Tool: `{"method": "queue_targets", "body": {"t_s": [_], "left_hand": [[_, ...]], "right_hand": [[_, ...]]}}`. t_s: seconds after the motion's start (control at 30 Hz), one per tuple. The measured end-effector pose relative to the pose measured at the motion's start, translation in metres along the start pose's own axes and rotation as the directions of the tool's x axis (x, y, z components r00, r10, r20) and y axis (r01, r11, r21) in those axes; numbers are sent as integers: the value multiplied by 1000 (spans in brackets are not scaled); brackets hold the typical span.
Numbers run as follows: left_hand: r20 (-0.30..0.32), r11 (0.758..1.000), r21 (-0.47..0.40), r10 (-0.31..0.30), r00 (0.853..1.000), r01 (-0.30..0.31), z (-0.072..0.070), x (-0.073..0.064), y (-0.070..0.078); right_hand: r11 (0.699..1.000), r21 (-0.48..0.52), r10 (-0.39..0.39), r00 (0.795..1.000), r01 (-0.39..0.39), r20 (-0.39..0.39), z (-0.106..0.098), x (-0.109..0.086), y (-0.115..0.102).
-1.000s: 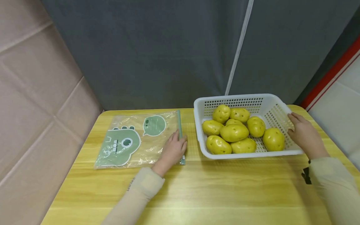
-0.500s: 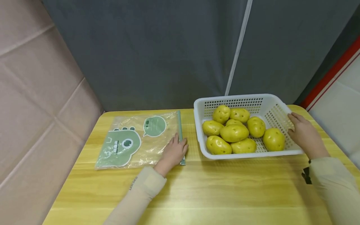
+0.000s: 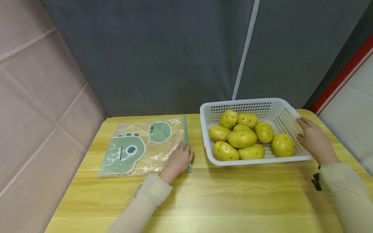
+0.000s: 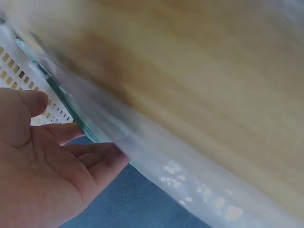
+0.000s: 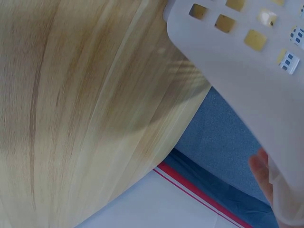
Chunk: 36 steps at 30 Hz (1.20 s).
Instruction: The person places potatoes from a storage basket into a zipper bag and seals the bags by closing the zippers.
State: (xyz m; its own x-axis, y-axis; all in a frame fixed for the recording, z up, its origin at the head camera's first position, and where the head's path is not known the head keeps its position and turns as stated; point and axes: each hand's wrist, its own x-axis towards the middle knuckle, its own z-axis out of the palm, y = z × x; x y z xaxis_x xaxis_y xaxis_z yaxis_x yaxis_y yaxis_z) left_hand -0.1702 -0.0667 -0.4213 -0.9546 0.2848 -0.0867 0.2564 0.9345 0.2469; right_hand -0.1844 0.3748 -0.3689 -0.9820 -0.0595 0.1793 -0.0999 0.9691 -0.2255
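Note:
My left hand (image 3: pixel 177 161) rests its fingertips on the green zip edge of a clear zip bag (image 3: pixel 157 158), which lies flat and is printed with a green cartoon monster. In the left wrist view, the thumb stands apart from the fingers, which touch the bag's edge (image 4: pixel 128 142). At the right, my right hand (image 3: pixel 316 140) grips the end rim of a white perforated plastic basket (image 3: pixel 276 159). Several yellow potatoes (image 3: pixel 242 138) lie inside it. Fingers of that hand (image 5: pixel 260 168) show past the basket wall (image 5: pixel 237 95) in the right wrist view.
Both the bag and the basket lie on a wooden table (image 3: pixel 221 200), the basket to the right of the bag. A dark grey curtain (image 3: pixel 160 58) hangs behind the table. Padded pale panels (image 3: pixel 38 106) stand at the left.
My left hand has slid slightly toward me along the bag's zip edge. The right hand keeps its place on the basket, and the potatoes lie as before.

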Motion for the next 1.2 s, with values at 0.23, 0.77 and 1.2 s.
{"method": "queue_targets", "body": {"t_s": [0.23,0.77,1.2], "left_hand": [[-4,1000,7,-1,1000,1,2,2,-1],[-218,1000,-15,18,976,-22,3,3,-2],[-381,1000,0,29,924,-31,-4,2,-3]], "right_hand": [[1000,5,3,1000,-3,1,-1,-1,-2],[1000,1,-2,1000,2,-4,-1,0,-2],[1000,0,-15,1000,15,-25,2,0,1]]}}
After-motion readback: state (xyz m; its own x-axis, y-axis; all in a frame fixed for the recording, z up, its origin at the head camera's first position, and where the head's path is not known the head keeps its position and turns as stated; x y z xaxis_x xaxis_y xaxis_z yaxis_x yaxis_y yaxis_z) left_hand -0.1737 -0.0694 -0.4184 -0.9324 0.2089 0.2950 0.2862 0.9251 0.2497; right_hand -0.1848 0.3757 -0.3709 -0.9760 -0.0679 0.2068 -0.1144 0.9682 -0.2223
